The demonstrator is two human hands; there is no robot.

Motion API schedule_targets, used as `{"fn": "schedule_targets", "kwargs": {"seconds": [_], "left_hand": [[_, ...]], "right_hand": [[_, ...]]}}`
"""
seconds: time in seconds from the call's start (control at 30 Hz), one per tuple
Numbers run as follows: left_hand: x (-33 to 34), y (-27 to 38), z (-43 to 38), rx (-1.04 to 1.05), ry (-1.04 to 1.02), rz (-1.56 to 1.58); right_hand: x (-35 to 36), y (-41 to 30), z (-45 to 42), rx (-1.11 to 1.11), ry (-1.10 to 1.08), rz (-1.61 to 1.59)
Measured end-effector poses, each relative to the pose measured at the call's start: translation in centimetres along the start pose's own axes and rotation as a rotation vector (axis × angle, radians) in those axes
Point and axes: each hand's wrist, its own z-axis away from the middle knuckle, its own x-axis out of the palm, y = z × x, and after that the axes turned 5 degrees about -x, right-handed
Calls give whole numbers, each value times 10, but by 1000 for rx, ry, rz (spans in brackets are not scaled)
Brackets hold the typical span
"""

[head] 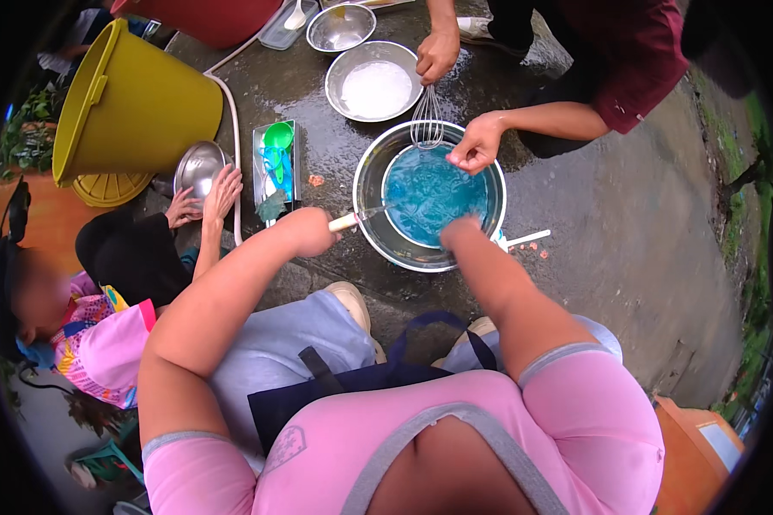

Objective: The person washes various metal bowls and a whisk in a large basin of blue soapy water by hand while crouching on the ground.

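My left hand [312, 233] is closed around the pale handle of a metal utensil [344, 223], whose thin end reaches over a wide metal basin [368, 239]. Blue-green liquid [425, 193] fills the middle of the basin. My right hand [462, 233] is over the basin's near right side, blurred, its fingers at the liquid; whether it holds anything cannot be told. Across from me, a person in a dark red shirt holds a wire whisk [428, 122] at the basin's far rim, their other hand [480, 143] above the liquid.
Beyond the basin stand a metal bowl of white stuff [377, 89] and another metal bowl [341, 29]. To the left are a metal tray with green and blue scoops [277, 161], a hose [235, 129], a yellow tub [148, 106], and a person handling a metal bowl [200, 170]. A white-handled tool [529, 238] lies right.
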Motion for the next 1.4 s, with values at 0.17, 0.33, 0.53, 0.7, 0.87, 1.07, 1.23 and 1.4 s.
{"fn": "schedule_targets", "kwargs": {"seconds": [0.17, 0.33, 0.53, 0.7, 0.87, 1.07, 1.23, 1.4], "left_hand": [[6, -2, 0, 7, 44, 60], [22, -6, 11, -55, 8, 118], [28, -1, 19, -22, 83, 137], [23, 3, 19, -52, 150, 247], [15, 14, 13, -84, 203, 298], [27, 15, 6, -107, 186, 302], [29, 23, 0, -135, 134, 249], [30, 41, -9, -88, 136, 245]], "right_hand": [[-14, -60, -45, -169, 20, -747], [-41, 10, -81, -124, 142, -390], [-63, 30, -95, 148, 400, -639], [-97, -18, -92, 21, 563, -403], [-107, -2, -89, 159, 619, -711], [-104, -4, -116, -145, 638, -412], [-88, -14, -128, -359, 718, -131], [-85, 29, -140, 311, 836, -665]]}}
